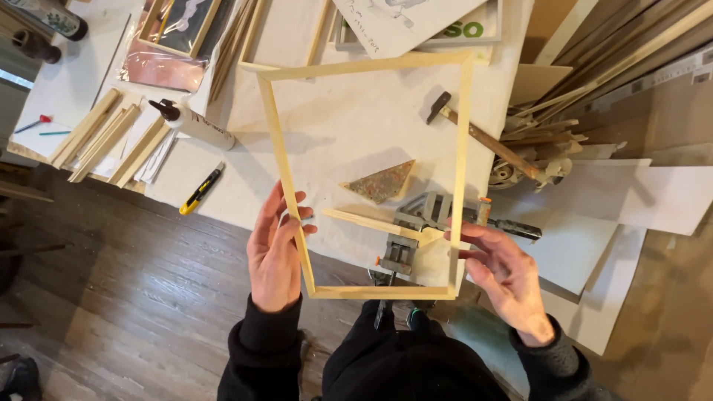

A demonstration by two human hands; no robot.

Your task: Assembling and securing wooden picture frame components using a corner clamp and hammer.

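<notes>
White cloth covers the table (349, 126); above it both hands hold a wooden frame (369, 174), all four sides joined: left hand (275, 249) and right hand (503, 271) each pinching a side rail.

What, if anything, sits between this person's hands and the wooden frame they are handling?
Nothing visible does. The left hand grips the wooden frame's left rail and the right hand touches its right rail; the corner clamp lies beneath, on the table.

A dark plank floor (141, 289) lies below the near edge of the white-covered surface (349, 126), with pale boards (653, 197) overlapping at its right edge.
</notes>
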